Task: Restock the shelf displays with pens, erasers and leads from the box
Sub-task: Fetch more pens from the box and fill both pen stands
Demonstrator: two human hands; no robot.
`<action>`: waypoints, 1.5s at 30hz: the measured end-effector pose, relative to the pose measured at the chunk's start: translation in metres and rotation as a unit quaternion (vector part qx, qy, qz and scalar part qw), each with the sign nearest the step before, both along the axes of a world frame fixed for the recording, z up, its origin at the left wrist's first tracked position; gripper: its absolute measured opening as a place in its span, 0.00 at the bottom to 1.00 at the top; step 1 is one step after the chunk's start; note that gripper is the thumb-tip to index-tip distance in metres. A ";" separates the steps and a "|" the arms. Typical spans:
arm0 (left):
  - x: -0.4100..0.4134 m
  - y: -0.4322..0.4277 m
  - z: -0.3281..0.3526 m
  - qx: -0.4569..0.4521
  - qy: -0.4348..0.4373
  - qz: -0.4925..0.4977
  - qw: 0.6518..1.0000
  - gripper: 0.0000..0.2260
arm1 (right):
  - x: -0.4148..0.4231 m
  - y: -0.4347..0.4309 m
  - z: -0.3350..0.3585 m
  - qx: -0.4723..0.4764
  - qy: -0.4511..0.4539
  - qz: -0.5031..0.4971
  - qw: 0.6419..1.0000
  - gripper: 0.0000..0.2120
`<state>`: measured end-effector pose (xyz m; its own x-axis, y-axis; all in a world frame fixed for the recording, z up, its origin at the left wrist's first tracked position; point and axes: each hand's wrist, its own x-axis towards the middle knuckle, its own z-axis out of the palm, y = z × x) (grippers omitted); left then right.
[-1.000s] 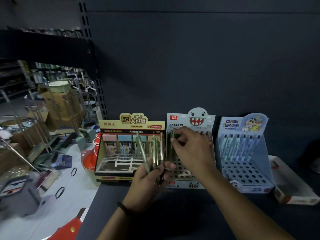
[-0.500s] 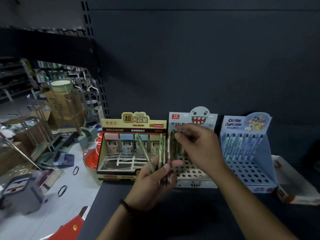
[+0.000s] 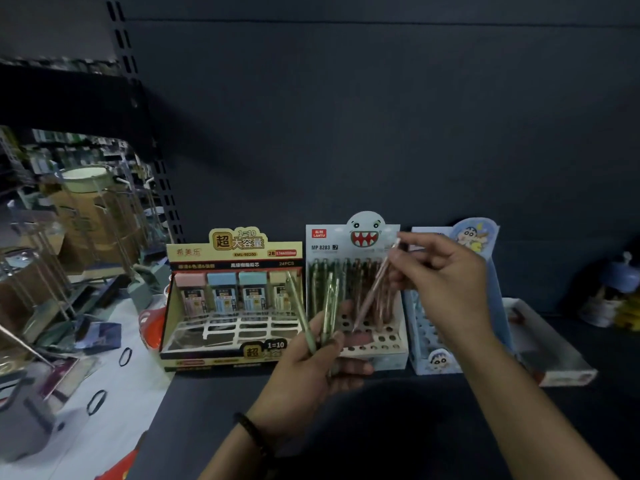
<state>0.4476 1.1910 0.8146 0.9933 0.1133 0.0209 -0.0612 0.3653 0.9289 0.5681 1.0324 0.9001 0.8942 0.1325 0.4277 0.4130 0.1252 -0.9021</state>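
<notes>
Three display boxes stand in a row on the dark shelf. The yellow lead display [image 3: 235, 252] at the left holds pastel lead cases in its back row. The middle pen display [image 3: 377, 351], with a toothy ghost on its header, has pens standing in its back holes. My left hand [image 3: 311, 372] grips a bunch of green pens [image 3: 325, 306] in front of it. My right hand [image 3: 440, 271] pinches one pinkish pen [image 3: 372, 292] by its top, tip slanting down over the holes. The blue cartoon pen display [image 3: 491, 258] is partly hidden behind my right hand.
An open white carton [image 3: 554, 362] lies on the shelf right of the blue display. A small blue bottle-like item [image 3: 620, 271] stands at the far right. Left of the shelf upright [image 3: 162, 181] are wire racks [image 3: 69, 237], a red object [image 3: 152, 323] and a cluttered white surface.
My right hand has left the green pens in the middle display, moved right and up, and now holds a pinkish pen. The left hand's bunch looks smaller.
</notes>
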 end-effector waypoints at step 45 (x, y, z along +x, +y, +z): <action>-0.003 0.000 -0.014 -0.028 0.001 0.088 0.996 0.18 | -0.004 0.021 -0.015 -0.289 -0.115 -0.011 0.950 0.06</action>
